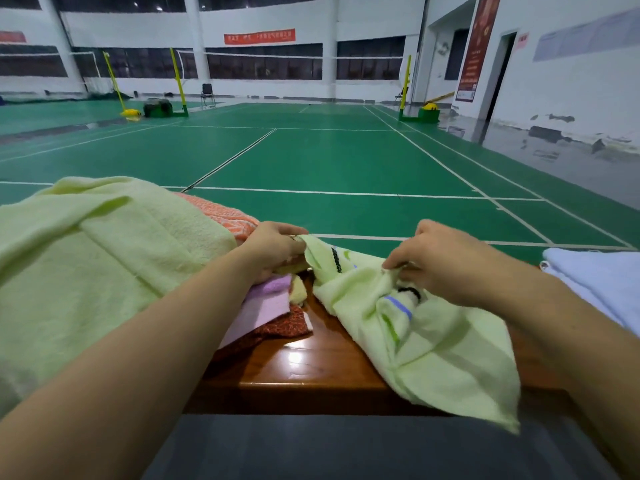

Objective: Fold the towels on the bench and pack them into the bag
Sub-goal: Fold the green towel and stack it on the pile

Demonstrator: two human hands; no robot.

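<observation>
A small light-green towel (433,344) with a black logo and a blue stripe lies crumpled across the brown wooden bench (311,368), one corner hanging over the front edge. My left hand (277,247) pinches its far left corner. My right hand (446,261) pinches a fold of the same towel near its middle. At the left sits a pile: a big pale-green towel (86,271) on top, an orange towel (221,213) behind, a lilac towel (266,303) and a dark red patterned one (291,323) below. No bag is in view.
A folded white-blue towel (602,282) lies on the bench at the right. Beyond the bench spreads a green badminton court (329,157) with net posts and a chair far off. My dark-clothed lap (329,448) is below the bench edge.
</observation>
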